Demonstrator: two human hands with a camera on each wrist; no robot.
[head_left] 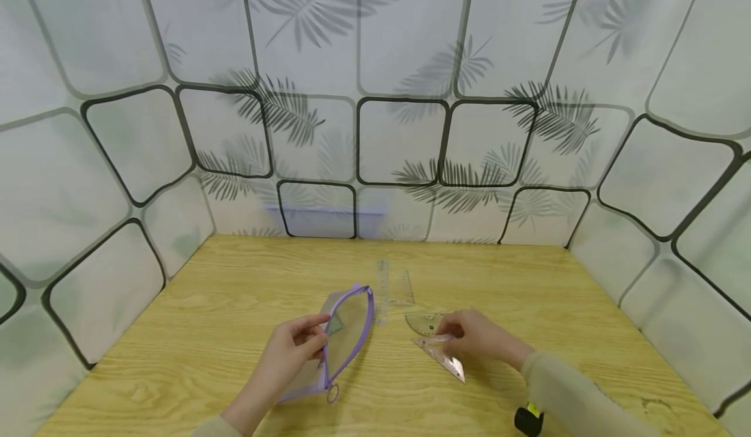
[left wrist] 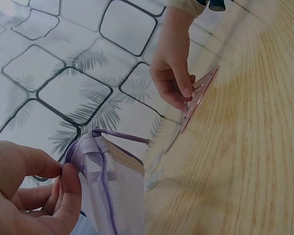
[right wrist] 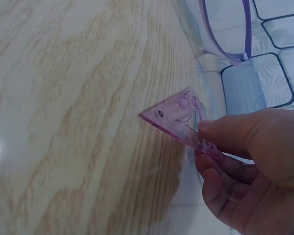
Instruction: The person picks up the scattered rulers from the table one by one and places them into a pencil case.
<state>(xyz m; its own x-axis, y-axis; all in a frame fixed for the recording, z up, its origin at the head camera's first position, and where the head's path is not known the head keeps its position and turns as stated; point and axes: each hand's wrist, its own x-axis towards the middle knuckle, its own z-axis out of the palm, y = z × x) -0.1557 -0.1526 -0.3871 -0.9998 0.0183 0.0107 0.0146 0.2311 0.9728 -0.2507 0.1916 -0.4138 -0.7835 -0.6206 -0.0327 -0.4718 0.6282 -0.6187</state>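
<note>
My left hand (head_left: 295, 347) pinches the edge of a see-through pouch (head_left: 313, 379) with purple zip trim, whose mouth gapes toward the right. Inside the pouch shows a small greenish triangle (head_left: 335, 324). In the left wrist view, thumb and finger grip the pouch's mesh corner (left wrist: 90, 159) beside the zip. My right hand (head_left: 478, 336) holds a pink transparent set square (head_left: 444, 361) by one corner, tilted over the table. The right wrist view shows the thumb on top of the set square (right wrist: 174, 117) and curled fingers beneath. Just behind this hand lies a clear protractor (head_left: 424, 323).
A clear straight ruler (head_left: 382, 293) and a clear set square (head_left: 406, 291) lie farther back on the wooden table (head_left: 264, 267). Near the right sleeve sits a black and yellow object (head_left: 529, 419). Patterned curtains (head_left: 405, 143) enclose the table's back and sides.
</note>
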